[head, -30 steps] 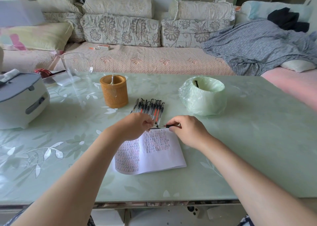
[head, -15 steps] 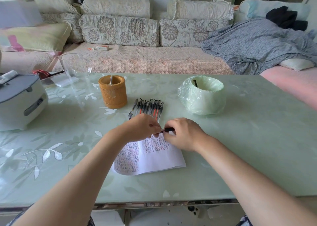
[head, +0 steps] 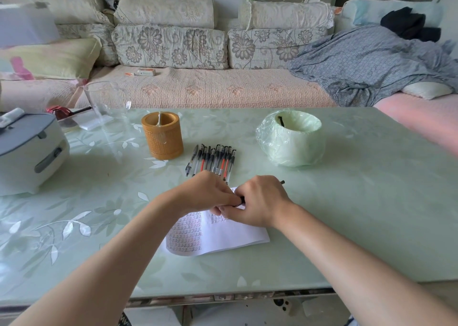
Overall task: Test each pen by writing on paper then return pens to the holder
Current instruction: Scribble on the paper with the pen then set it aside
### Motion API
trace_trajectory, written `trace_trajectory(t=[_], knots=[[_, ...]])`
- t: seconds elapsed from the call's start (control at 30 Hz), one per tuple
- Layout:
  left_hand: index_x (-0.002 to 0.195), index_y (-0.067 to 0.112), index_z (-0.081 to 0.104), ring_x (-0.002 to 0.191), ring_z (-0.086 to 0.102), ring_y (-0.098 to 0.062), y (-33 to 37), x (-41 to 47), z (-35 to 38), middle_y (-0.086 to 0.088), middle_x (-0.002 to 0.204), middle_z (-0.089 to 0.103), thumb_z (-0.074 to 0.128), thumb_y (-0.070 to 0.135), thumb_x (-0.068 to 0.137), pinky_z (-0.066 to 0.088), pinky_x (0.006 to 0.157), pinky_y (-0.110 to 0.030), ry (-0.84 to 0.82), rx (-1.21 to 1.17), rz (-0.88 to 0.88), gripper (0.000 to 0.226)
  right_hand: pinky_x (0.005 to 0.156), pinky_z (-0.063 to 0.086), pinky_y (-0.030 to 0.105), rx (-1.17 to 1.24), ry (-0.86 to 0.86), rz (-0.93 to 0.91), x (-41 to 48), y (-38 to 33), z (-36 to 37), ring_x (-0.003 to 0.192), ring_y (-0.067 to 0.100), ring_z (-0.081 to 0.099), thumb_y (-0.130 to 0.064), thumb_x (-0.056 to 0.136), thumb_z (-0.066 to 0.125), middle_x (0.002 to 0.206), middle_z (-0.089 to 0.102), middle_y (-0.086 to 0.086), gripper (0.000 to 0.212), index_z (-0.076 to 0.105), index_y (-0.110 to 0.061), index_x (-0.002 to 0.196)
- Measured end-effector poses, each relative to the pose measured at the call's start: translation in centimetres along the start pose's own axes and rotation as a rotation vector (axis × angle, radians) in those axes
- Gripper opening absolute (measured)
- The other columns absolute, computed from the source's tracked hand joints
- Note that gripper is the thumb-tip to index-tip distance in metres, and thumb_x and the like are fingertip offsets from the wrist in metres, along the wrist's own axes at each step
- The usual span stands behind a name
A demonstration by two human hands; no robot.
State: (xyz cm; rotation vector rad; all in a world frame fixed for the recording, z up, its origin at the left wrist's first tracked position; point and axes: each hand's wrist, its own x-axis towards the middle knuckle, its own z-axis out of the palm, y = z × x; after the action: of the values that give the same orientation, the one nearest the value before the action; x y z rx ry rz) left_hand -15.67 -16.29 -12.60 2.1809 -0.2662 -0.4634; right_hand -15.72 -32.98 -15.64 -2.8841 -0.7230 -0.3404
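Note:
Both hands meet over the top edge of a white paper (head: pixel 230 234) covered in rows of handwriting. My right hand (head: pixel 260 202) grips a black pen (head: pixel 282 182) whose rear end pokes out past the knuckles. My left hand (head: pixel 208 192) pinches the pen's other end, a black cap (head: pixel 241 200), right against the right hand. Several more pens (head: pixel 213 161) lie side by side on the table just beyond the hands. A brown bamboo pen holder (head: pixel 162 135) stands upright behind them to the left.
The green glass table (head: pixel 347 214) also carries a small bin lined with a green bag (head: pixel 292 138) at the right, a white appliance (head: pixel 27 152) at the left, and a clear glass jug (head: pixel 106 102) at the back. A sofa runs behind.
The hands have come together: a second ago the pen was stretched between them, now the left hand's end is pressed against the right fist. The view has tilted down slightly.

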Motion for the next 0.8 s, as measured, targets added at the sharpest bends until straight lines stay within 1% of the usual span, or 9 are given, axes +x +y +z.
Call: trace_trajectory(t=[0.07, 0.13, 0.2, 0.27, 0.4, 0.6, 0.67, 0.73, 0.8], knots=[[0.073, 0.009, 0.077, 0.062, 0.065, -0.012, 0.2, 0.1, -0.6, -0.007, 0.067, 0.072, 0.074, 0.024, 0.080, 0.058, 0.072, -0.027, 0.024, 0.023, 0.002, 0.017, 0.052, 0.030, 0.029, 0.075, 0.003, -0.005, 0.3, 0.0, 0.0, 0.056, 0.020, 0.050, -0.076, 0.069, 0.032, 0.056, 0.055, -0.003, 0.059, 0.051, -0.021, 0.062], [0.075, 0.005, 0.074, 0.061, 0.063, -0.013, 0.1, 0.4, -1.3, -0.006, 0.066, 0.070, 0.071, 0.024, 0.084, 0.056, 0.067, -0.027, 0.082, 0.031, 0.013, 0.021, 0.059, 0.039, 0.030, 0.225, -0.016, 0.021, 0.6, 0.2, -0.2, 0.066, 0.014, 0.051, -0.068, 0.078, 0.048, 0.073, 0.058, -0.010, 0.041, 0.053, -0.027, 0.080], [0.078, 0.002, 0.072, 0.062, 0.062, -0.014, -0.2, 0.8, -2.1, -0.008, 0.071, 0.072, 0.068, 0.027, 0.088, 0.056, 0.065, -0.030, 0.191, 0.034, 0.035, 0.027, 0.074, 0.045, 0.028, 0.385, -0.037, 0.050, 1.1, 0.5, 0.0, 0.084, 0.011, 0.054, -0.038, 0.087, 0.060, 0.098, 0.057, -0.009, 0.023, 0.053, -0.024, 0.104], [0.076, 0.006, 0.070, 0.061, 0.059, -0.016, -0.8, 1.4, -3.1, -0.013, 0.074, 0.072, 0.065, 0.031, 0.090, 0.057, 0.067, -0.038, 0.337, 0.047, 0.062, 0.029, 0.083, 0.039, 0.023, 0.454, -0.035, 0.091, 1.6, 0.9, 0.1, 0.096, 0.013, 0.052, -0.009, 0.088, 0.055, 0.114, 0.050, -0.001, 0.031, 0.050, -0.019, 0.117], [0.072, 0.006, 0.067, 0.058, 0.058, -0.020, -2.2, 2.7, -4.4, -0.016, 0.071, 0.070, 0.060, 0.038, 0.092, 0.057, 0.071, -0.048, 0.580, -0.021, 0.066, 0.038, 0.073, 0.034, 0.016, 0.516, 0.010, 0.180, 2.5, 1.1, -0.2, 0.079, 0.007, 0.051, -0.008, 0.088, 0.061, 0.096, 0.052, -0.006, 0.019, 0.064, -0.019, 0.103], [0.077, 0.006, 0.064, 0.061, 0.057, -0.020, -2.9, 3.9, -3.2, -0.011, 0.073, 0.069, 0.053, 0.044, 0.095, 0.053, 0.064, -0.043, 0.573, 0.030, 0.085, 0.043, 0.059, 0.044, 0.019, 0.594, -0.127, 0.274, 3.3, 0.2, -0.8, 0.060, 0.001, 0.058, -0.017, 0.077, 0.073, 0.061, 0.064, -0.013, 0.012, 0.076, -0.024, 0.086], [0.092, 0.014, 0.065, 0.077, 0.059, -0.018, -3.4, 4.3, -3.1, -0.008, 0.091, 0.069, 0.053, 0.043, 0.095, 0.050, 0.072, -0.038, 0.587, 0.161, 0.103, 0.031, 0.056, 0.040, 0.019, 0.608, -0.066, 0.342, 3.9, 0.5, -0.7, 0.055, 0.002, 0.054, -0.017, 0.081, 0.069, 0.056, 0.060, -0.013, 0.013, 0.078, -0.022, 0.088], [0.126, 0.017, 0.057, 0.099, 0.058, -0.017, -4.3, 4.5, -3.1, -0.002, 0.112, 0.063, 0.056, 0.043, 0.093, 0.049, 0.084, -0.034, 0.588, 0.272, 0.101, 0.042, 0.056, 0.041, 0.019, 0.607, -0.001, 0.457, 4.7, 1.2, -0.3, 0.057, 0.011, 0.057, -0.018, 0.080, 0.070, 0.062, 0.065, -0.006, 0.008, 0.077, -0.018, 0.084], [0.136, 0.020, 0.049, 0.109, 0.051, -0.020, -5.3, 4.6, -3.0, -0.002, 0.120, 0.057, 0.058, 0.041, 0.092, 0.046, 0.094, -0.035, 0.582, 0.401, 0.114, 0.050, 0.051, 0.034, 0.023, 0.505, 0.032, 0.540, 5.5, 1.9, 0.5, 0.053, 0.020, 0.046, -0.016, 0.076, 0.070, 0.058, 0.057, 0.010, 0.014, 0.066, -0.009, 0.065]])
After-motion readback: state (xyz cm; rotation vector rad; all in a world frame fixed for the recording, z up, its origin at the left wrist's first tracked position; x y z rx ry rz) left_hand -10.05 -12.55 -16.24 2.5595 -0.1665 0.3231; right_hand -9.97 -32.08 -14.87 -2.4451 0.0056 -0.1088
